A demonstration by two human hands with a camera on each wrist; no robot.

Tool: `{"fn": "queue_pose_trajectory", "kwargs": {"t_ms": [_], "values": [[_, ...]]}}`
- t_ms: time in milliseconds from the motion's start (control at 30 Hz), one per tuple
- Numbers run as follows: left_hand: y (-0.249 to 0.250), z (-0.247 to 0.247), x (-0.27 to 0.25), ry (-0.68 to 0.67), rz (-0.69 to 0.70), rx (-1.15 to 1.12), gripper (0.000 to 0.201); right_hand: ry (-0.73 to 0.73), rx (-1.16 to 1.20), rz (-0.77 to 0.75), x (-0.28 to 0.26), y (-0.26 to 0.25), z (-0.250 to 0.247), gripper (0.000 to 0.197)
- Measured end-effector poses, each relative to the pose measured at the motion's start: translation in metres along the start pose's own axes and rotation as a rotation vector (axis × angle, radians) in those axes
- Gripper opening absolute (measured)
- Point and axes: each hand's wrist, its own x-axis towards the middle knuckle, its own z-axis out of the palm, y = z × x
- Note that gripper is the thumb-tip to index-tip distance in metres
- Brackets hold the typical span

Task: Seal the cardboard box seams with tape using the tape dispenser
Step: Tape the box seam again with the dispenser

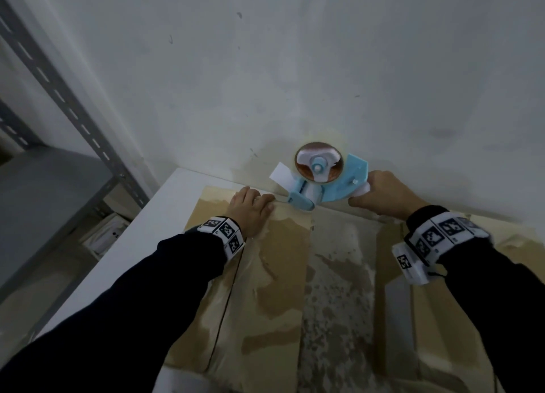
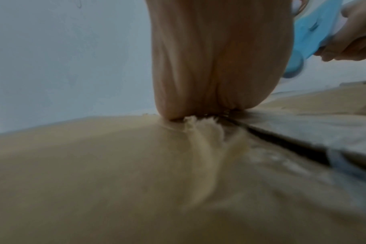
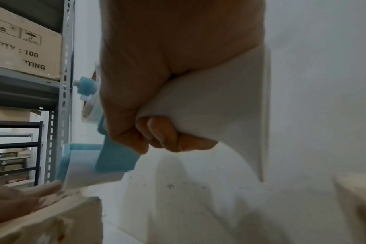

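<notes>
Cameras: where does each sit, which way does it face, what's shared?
Head: on the head, facing down at the box; both sleeved arms show.
Left wrist: low on the box, facing along the left hand toward the wall.
Right wrist: behind the right hand, which grips the handle, facing the shelves.
Shared: all three show the blue tape dispenser.

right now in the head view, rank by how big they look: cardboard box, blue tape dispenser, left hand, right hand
1. Worn brown cardboard box, by far the largest.
2. Light blue plastic tape dispenser.
3. Left hand and right hand: they look about alike, so no ranking between them.
</notes>
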Motion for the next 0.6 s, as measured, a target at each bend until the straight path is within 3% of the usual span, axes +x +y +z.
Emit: {"fn": "queue_pose_trajectory", "kwargs": {"t_ms": [100, 200, 267, 367, 467, 600], "values": [[0.001, 0.0, -0.001, -0.006, 0.008, 0.029, 0.062, -0.02, 0.007, 0.01, -0.015, 0.01, -0.019, 0.029], [0.001, 0.001, 0.0, 0.008, 0.008, 0.06, 0.047, -0.033, -0.017, -0.01, -0.025, 0.022, -0.022, 0.031], [0.001, 0.002, -0.002, 0.024, 0.014, 0.057, 0.049, -0.045, -0.073, -0.006, -0.028, 0.026, -0.015, 0.022], [0.002, 0.0, -0.007, 0.038, 0.019, 0.045, 0.082, -0.047, -0.093, 0.012, -0.028, 0.027, -0.006, 0.019], [0.007, 0.0, -0.007, 0.029, -0.004, 0.056, 0.061, -0.041, -0.065, 0.064, -0.029, 0.021, -0.004, 0.029], [0.012, -0.006, -0.009, 0.023, -0.019, 0.046, 0.044, -0.044, 0.131, 0.26, -0.042, 0.009, 0.004, 0.028]]}}
